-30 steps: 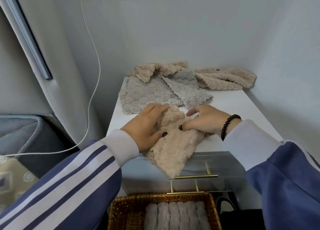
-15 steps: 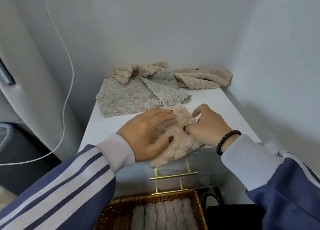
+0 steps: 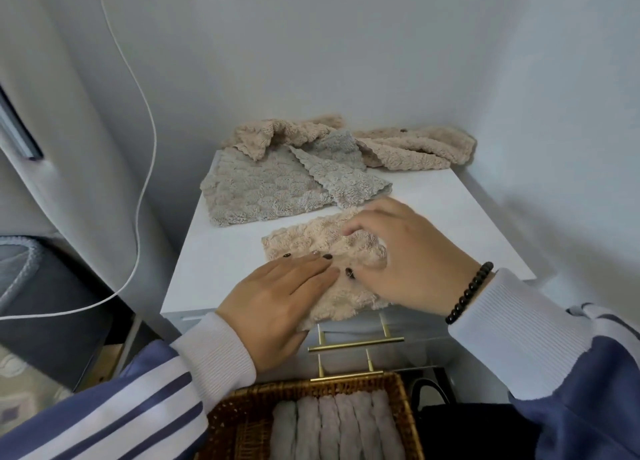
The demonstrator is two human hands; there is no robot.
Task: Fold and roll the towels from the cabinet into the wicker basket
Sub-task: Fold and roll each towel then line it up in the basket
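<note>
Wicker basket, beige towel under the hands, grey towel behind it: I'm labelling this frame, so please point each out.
Wicker basket (image 3: 398, 395): head view, right rim.
Beige towel (image 3: 304, 239): head view, bare left part.
Grey towel (image 3: 256, 191): head view, flat middle.
</note>
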